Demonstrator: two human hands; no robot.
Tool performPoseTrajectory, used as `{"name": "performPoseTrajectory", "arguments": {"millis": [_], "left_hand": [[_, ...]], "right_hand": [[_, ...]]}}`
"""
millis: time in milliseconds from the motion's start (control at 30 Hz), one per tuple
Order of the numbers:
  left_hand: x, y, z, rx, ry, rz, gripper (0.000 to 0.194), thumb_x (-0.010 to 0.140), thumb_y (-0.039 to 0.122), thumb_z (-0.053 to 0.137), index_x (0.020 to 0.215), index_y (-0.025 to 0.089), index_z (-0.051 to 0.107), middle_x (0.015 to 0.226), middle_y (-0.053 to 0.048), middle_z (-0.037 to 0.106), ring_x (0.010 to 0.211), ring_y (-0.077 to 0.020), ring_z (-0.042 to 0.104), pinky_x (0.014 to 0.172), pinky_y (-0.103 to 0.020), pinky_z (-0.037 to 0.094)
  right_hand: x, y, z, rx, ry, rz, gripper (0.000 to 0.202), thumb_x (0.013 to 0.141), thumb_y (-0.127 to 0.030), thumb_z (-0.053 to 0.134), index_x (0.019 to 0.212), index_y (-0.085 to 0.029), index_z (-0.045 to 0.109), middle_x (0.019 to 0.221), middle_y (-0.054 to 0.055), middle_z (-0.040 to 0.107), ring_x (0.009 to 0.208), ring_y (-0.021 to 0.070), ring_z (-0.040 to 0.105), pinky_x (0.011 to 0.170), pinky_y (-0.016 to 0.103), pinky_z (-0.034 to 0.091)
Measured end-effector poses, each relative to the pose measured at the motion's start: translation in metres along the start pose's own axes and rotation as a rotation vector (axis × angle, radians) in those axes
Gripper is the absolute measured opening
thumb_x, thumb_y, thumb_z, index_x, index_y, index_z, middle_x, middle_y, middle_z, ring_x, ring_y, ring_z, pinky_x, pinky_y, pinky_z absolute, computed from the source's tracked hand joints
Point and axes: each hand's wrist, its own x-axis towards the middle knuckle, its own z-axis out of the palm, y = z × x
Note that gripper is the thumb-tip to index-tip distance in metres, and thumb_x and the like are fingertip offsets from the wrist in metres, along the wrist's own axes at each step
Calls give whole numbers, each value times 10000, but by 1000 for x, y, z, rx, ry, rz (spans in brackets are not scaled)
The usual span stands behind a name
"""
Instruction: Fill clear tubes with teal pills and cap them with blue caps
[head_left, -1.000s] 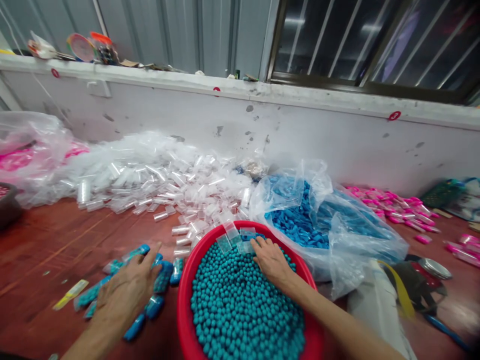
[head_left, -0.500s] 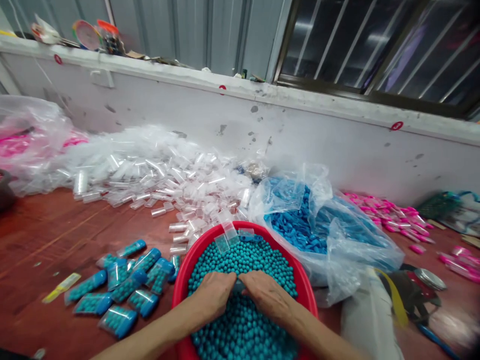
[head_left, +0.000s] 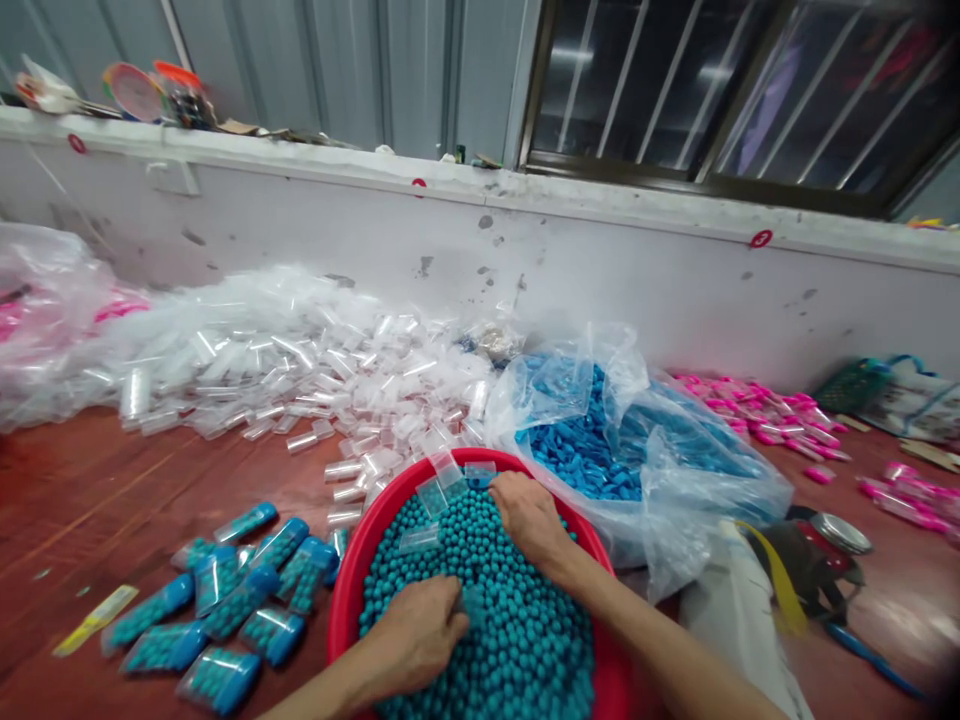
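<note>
A red basin [head_left: 346,600] holds a mass of teal beads [head_left: 510,640]. Over its middle, my left hand [head_left: 424,628] is closed around a clear piece, partly visible at its fingertips. My right hand [head_left: 529,515] reaches to the basin's far side, fingers curled; whatever they hold, if anything, is hidden. Near that hand lies a clear container with a blue part [head_left: 480,470]. Other clear containers [head_left: 420,538] rest on the beads and across the far rim. Left of the basin, several filled containers with blue caps [head_left: 221,680] lie on the red surface.
Clear empty containers [head_left: 300,370] are heaped along the wall. Behind the basin, a plastic bag [head_left: 671,520] holds blue caps [head_left: 577,455]. Pink pieces [head_left: 765,405] lie at the right, beyond a white sack [head_left: 739,630]. A yellow cutter [head_left: 96,620] is far left.
My hands have parted: the right moved up to the far rim, the left lower. A clear container now lies on the beads between them. The view has shifted slightly right.
</note>
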Motion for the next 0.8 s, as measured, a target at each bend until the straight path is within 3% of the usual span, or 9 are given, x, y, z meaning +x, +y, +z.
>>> {"name": "performPoseTrajectory", "arguments": {"millis": [133,233,300,400,500,633,800], "left_hand": [[20,2,2,92,16,-134,159,700,179,461,805,140,574,856,-149,639,867,-315,572,777,-431,394],[42,9,3,-21,-14,-188,30,595,122,558,606,151,557,757,-132,644,869,-333,569,787,-430,398],[56,14,7,-144,-28,-237,99,559,106,583,522,163,511,644,-93,618,809,-310,579,753,-408,419],[68,18,17,-401,-51,-311,73,598,157,559,582,175,490,497,-11,513,608,-230,560,592,-359,450],[71,16,25,-693,-77,-334,42,654,192,495,682,184,465,496,35,464,529,-168,508,511,-311,438],[70,10,27,-1016,-120,-301,57,645,199,503,685,181,467,568,35,521,591,-132,520,597,-274,441],[60,8,20,-1232,-138,-247,168,551,233,612,673,162,522,595,24,561,633,-132,524,670,-266,410]], "right_hand": [[12,22,15,-93,-35,71,214,842,-114,383,975,-131,549,997,126,580,926,222,510,783,316,379],[10,26,23,-114,-89,62,181,833,-139,402,927,-165,555,959,85,590,883,202,527,738,277,389],[1,25,23,-130,-124,76,180,837,-149,391,892,-161,562,921,86,601,867,206,538,727,278,386],[-16,25,18,-142,-185,95,207,837,-146,370,860,-141,575,892,115,620,856,232,554,716,300,380],[-30,29,9,-114,-247,83,211,832,-165,380,926,-144,568,884,104,641,839,223,576,688,283,380],[-32,31,3,-41,-277,50,266,838,-227,394,1070,-186,518,940,57,650,873,188,586,683,249,377],[-19,26,10,3,-232,70,206,844,-285,417,959,-192,561,928,56,648,863,195,587,668,256,375]]}}
